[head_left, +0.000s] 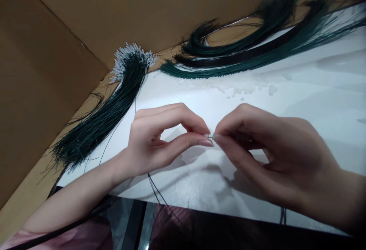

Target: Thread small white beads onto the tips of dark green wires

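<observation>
While left hand (147,139) and right hand (297,158) pinch a thin wire (211,137) | white tabletop (160,89) lies beneath | brown panels (85,5) border it

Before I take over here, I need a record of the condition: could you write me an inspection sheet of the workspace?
Surface: white top, shadowed under the hands.
Job's things: small pale piece and thin strand between the fingertips; green bundle with pale tips at left; dark green bundles at upper right.
Clutter: pale specks on the surface, nature unclear.
Hands: left hand pinches the pale piece; right hand pinches the strand.
Cables: dark cord-like line over the pink sleeve; cannot tell whether it is a cable.
Surroundings: brown panels at left and back.
</observation>
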### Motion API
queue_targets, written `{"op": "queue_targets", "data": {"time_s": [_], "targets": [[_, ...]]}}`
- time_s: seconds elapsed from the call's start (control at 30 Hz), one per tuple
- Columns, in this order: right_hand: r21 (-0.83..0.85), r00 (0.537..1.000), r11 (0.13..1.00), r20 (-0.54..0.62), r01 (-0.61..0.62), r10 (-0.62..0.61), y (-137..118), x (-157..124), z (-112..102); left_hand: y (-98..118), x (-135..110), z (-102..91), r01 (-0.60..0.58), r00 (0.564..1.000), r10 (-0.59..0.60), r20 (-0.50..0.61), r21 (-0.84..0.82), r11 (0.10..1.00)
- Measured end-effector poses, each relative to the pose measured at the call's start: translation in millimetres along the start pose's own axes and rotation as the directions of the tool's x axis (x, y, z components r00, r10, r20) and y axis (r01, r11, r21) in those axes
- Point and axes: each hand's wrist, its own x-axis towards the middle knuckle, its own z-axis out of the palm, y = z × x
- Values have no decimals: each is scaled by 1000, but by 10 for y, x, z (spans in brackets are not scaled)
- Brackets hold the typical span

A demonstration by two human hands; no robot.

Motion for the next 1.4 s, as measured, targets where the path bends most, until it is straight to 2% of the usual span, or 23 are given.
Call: {"op": "queue_targets", "data": {"time_s": [0.33,0.87,1.1,1.4], "targets": [[-5,999,1000,-33,7,-7,27,-6,25,1,-16,-11,24,1000,-25,18,36,999],[-26,997,999,-62,34,-35,12,11,9,-1,-21,-9,-13,1000,14,-2,45,999],[-38,999,999,-33,25,-26,14,22,13,8,-6,-4,-47,999,46,17,64,997],[-11,999,999,-25,42,-43,55,-18,19,38,9,12,-31,999,29,30,82,996]]}}
